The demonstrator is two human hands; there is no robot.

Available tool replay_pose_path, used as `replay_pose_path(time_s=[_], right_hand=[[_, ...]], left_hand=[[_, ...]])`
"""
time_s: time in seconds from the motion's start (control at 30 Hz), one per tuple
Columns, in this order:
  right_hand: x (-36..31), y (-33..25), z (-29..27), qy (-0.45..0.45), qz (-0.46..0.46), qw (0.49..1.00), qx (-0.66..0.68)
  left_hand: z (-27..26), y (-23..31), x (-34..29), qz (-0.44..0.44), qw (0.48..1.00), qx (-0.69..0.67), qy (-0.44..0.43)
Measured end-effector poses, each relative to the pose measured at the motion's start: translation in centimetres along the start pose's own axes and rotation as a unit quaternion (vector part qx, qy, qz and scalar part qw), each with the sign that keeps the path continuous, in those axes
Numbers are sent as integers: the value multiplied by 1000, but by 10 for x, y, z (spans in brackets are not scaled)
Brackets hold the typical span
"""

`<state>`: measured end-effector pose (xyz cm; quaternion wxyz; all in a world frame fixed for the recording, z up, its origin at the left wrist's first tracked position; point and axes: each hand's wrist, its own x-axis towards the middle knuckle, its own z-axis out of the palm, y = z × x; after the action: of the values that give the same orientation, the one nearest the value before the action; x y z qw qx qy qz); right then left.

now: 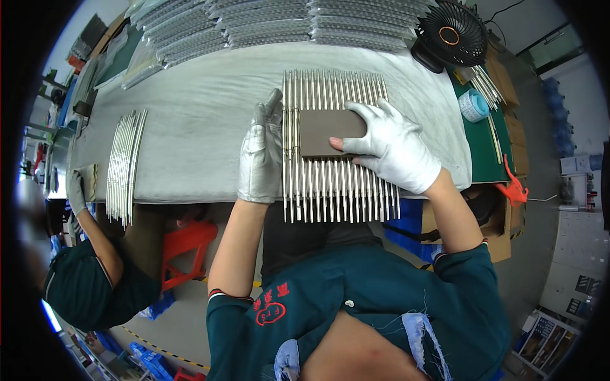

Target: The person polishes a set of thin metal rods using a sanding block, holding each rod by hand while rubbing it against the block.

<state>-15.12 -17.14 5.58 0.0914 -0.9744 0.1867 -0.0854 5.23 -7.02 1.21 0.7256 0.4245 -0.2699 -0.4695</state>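
Observation:
A row of shiny metal rods (pixel 337 184) lies side by side on the cloth-covered table, their near ends reaching past its front edge. On top of them rests a flat grey-brown block (pixel 321 133). My gloved right hand (pixel 397 146) grips the block's right side, with the bare thumb on its top and the fingers spread around its edge. My gloved left hand (pixel 260 152) stands upright along the left side of the row, its fingers extended and its palm against or close to the outermost rod. The block hides the middle of the rods.
Stacks of plastic-wrapped rods (pixel 267 25) line the table's far side. A black fan (pixel 448 35) and a blue-white tape roll (pixel 474 105) stand at the right. Further rods (pixel 126 165) lie at the left, near a co-worker's gloved hand (pixel 77 192). A red-handled tool (pixel 513 185) hangs at the right edge.

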Motion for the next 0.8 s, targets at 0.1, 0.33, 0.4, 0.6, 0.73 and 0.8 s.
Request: replay_pose_path(time_s=[0.1,0.33,0.4,0.6,0.73,0.8], right_hand=[[-30,19,-25,-70,45,996,20],[10,-10,2,5,13,1000,-14],[25,-3,10,93,-5,994,58],[26,51,-1,463,101,803,362],[41,83,-4,535,80,762,355],[50,104,-1,560,66,764,314]], left_hand=[[1,0,-2,-12,1000,-21,18],[4,3,-3,-6,1000,14,-21],[-2,-3,0,5,1000,-7,9],[-3,-2,-4,18,992,-98,71],[-20,1,1,116,978,170,24],[-23,22,11,148,925,349,21]])
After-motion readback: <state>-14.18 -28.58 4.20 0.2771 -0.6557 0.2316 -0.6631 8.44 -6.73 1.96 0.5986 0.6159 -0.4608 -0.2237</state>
